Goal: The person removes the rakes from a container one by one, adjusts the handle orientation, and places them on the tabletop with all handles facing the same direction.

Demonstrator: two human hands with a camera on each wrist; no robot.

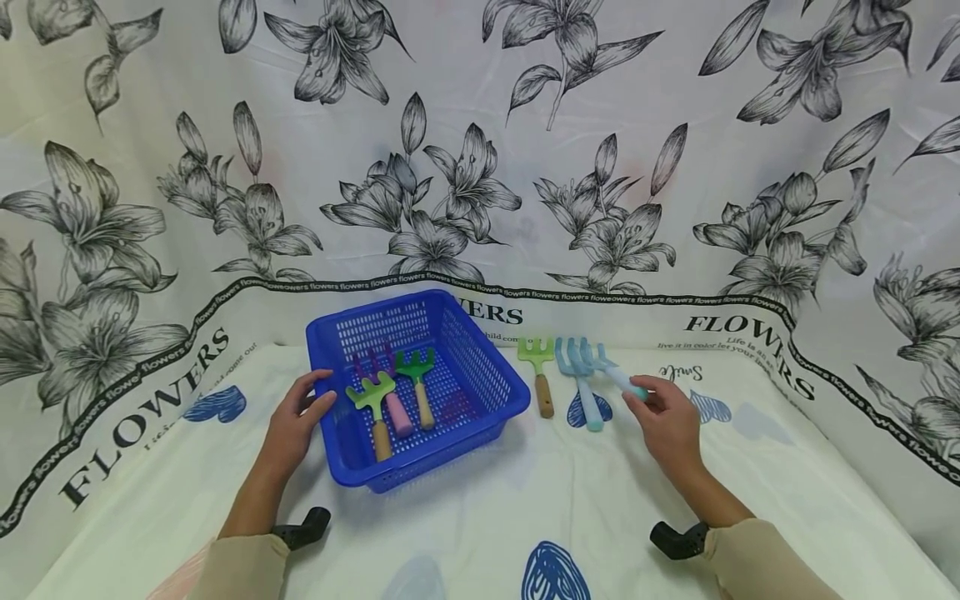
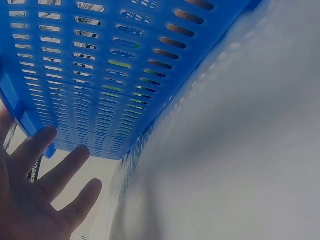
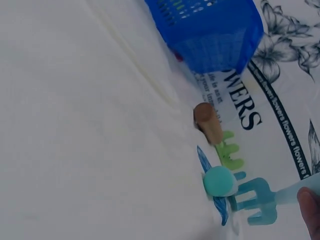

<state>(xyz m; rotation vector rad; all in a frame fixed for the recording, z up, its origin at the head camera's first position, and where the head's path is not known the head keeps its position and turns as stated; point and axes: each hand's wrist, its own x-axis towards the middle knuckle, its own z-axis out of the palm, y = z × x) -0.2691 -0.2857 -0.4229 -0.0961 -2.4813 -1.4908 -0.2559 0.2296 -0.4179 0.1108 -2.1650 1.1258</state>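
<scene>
right hand [image 1: 663,417] pinches pale-blue rake [image 1: 619,377]; left hand [image 1: 298,410] at basket [image 1: 450,442] rim, fingers spread
rake likely light, stiff, slick; mid-handle hold should steady it

Up on the person's head, a camera looks forward and down from farthest off, catching the left hand [image 1: 300,411] at eight o'clock and the right hand [image 1: 670,423] at four. The left wrist's faces the blue basket's [image 2: 103,55] outside close up, at eleven. The right wrist's has the held pale-blue fork [image 3: 265,200] near, at four, basket farther, at one. I see that basket in all three.
</scene>
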